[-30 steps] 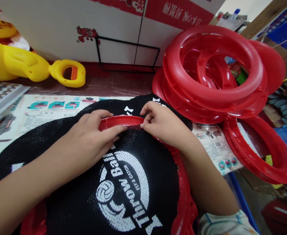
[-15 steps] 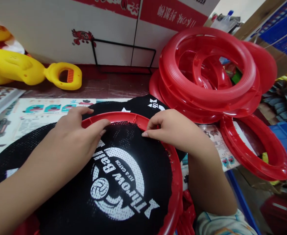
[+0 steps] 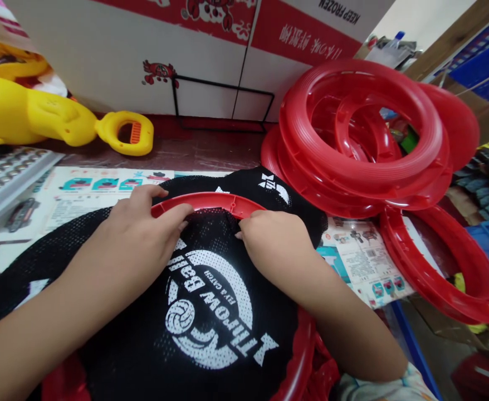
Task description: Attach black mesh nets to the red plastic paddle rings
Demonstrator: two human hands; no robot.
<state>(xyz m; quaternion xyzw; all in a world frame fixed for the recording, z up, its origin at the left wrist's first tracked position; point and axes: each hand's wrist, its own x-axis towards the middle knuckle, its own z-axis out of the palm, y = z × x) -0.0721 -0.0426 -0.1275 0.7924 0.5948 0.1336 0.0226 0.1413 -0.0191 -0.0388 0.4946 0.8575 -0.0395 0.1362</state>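
Observation:
A black mesh fabric [image 3: 152, 345] with white "Throw Ball" lettering lies across a red plastic ring [image 3: 211, 201]. My left hand [image 3: 144, 234] is closed on the far left part of the ring, its thumb along the inner rim near the fabric's edge. Just right of the rim's middle, my right hand [image 3: 273, 239] is closed, its fingertips pinching the fabric's edge against the inside of the ring. Another black mesh piece [image 3: 298, 206] with white print lies beneath and behind the ring. Both forearms hide parts of the fabric and ring.
Several red rings [image 3: 365, 156] are stacked at the back right, with one lower ring [image 3: 445, 267] overhanging the table edge. A yellow toy [image 3: 60, 117], a tray of small round parts [image 3: 10, 178], a black wire frame [image 3: 223, 83] and a white-and-red carton [image 3: 203, 50] stand behind.
My right hand has moved left along the rim, closer to my left hand, and its fingers have curled in. The left hand keeps its hold. The view has shifted slightly.

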